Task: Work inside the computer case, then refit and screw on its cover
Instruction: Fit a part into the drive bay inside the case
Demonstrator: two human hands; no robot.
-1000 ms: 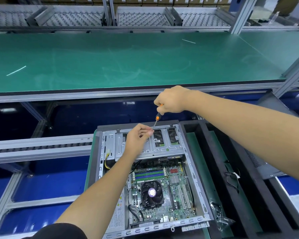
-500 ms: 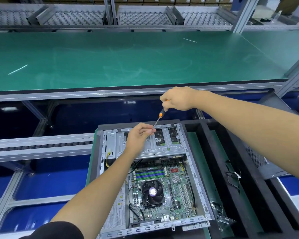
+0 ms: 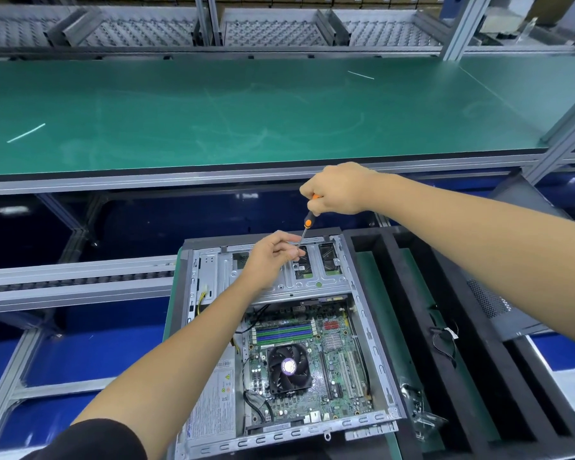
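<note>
Right hand (image 3: 337, 190) gripping screwdriver (image 3: 306, 227), left hand (image 3: 273, 257) pinching its tip, over case (image 3: 362, 313)

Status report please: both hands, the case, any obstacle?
Right hand grips screwdriver. Left hand pinches at its tip. Computer case open, cover off. Nothing blocking.

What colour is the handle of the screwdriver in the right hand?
Orange and black, seen in the head view: the screwdriver handle shows below the right hand.
</note>
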